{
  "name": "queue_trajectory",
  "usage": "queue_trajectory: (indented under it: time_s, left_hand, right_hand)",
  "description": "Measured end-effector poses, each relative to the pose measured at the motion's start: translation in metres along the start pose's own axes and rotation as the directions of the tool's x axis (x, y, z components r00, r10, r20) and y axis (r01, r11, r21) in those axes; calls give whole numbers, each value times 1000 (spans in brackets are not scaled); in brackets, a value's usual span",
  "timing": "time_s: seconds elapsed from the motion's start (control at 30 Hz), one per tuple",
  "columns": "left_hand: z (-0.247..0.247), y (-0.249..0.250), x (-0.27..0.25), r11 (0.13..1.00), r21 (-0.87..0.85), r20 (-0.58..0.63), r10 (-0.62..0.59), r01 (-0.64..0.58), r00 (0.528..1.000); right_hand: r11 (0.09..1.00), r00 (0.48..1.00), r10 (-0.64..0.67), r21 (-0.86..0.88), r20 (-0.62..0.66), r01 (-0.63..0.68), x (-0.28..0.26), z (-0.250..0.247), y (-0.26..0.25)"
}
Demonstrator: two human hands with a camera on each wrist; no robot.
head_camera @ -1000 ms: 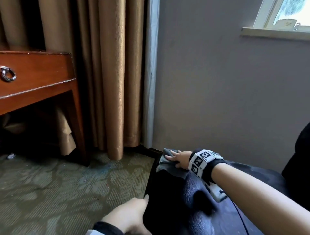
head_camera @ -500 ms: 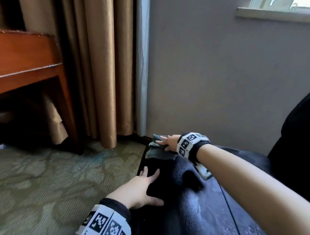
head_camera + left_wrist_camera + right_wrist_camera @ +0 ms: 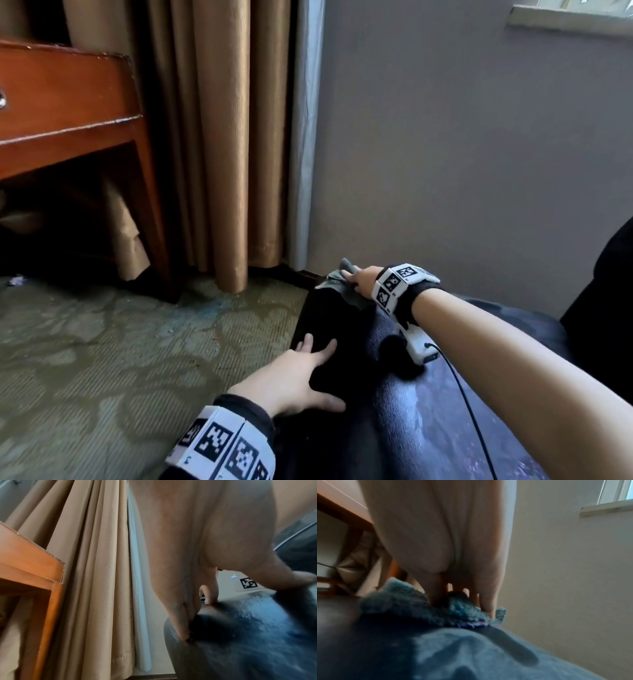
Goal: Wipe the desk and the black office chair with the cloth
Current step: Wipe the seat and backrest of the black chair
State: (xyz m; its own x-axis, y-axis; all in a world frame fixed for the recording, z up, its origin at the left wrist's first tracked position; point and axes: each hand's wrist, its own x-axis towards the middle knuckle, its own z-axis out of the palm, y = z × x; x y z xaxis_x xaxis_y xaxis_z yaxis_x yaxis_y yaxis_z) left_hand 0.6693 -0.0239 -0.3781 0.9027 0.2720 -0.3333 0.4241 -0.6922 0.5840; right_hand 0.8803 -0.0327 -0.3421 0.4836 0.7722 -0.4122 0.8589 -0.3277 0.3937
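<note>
Head view shows the wiping now on the black padded leather-look office chair, at the far corner of its seat near the grey wall. The right hand presses a crumpled grey-green fluffy cloth onto that corner; in the right wrist view its fingers reach down into the pile of the cloth, slightly bent and bearing on it, though I cannot tell whether they pinch a fold or simply push it flat. The left hand lies spread on the seat's near left edge, fingers wide and straight, holding nothing, apparently bracing the chair; the left wrist view shows fingertips touching the dark rounded upholstery.

The reddish-brown wooden counter stands well apart to the left, beside tan pleated curtains, above patterned green carpet. Only its side and drawer front are in view, so whether its top is already wiped cannot be read here.

My judgement: the chair stage is under way, working the seat. The seat surface shows a mottled sheen, but I cannot say which parts are clean. The dark backrest at the right edge, and any arms or base, probably remain.
</note>
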Motion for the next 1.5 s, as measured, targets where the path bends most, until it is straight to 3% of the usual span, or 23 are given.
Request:
queue_trajectory:
  time_s: [0.17, 0.33, 0.47, 0.57, 0.8, 0.97, 1.17, 1.37, 1.5]
  left_hand:
    - [0, 5, 1, 997, 72, 15, -16, 15, 1000]
    - [-1, 5, -11, 997, 79, 55, -17, 12, 998]
    - [-26, 11, -3, 963, 270, 138, -47, 8, 989]
    - [-47, 30, 25, 933, 357, 100, 13, -48, 995]
    - [-10, 43, 65, 926, 363, 108, 70, -105, 992]
    - [-20, 44, 67, 901, 413, 123, 92, -135, 988]
    - [-18, 48, 64, 877, 463, 142, 68, -127, 988]
    - [-22, 60, 67, 849, 518, 146, 34, -105, 989]
    - [-18, 55, 65, 847, 522, 144, 34, -105, 989]
  right_hand:
    - [979, 979, -203, 9, -10, 203, -12, 12, -2]
    - [981, 999, 47, 186, -2, -46, -18, 27, 49]
    - [987, 998, -53, 150, -37, 58, -39, 39, 34]
    - [974, 984, -180, 141, -10, 179, -56, 45, 24]
    - [978, 998, 61, 198, 31, -66, -40, 53, 70]
    - [979, 996, -88, 186, 34, 80, -47, 62, 55]
    - [954, 994, 103, 278, 36, -109, -48, 70, 100]
    - [971, 994, -97, 221, 43, 85, -64, 73, 66]
    - [965, 1000, 14, 262, 22, -20, -60, 77, 89]
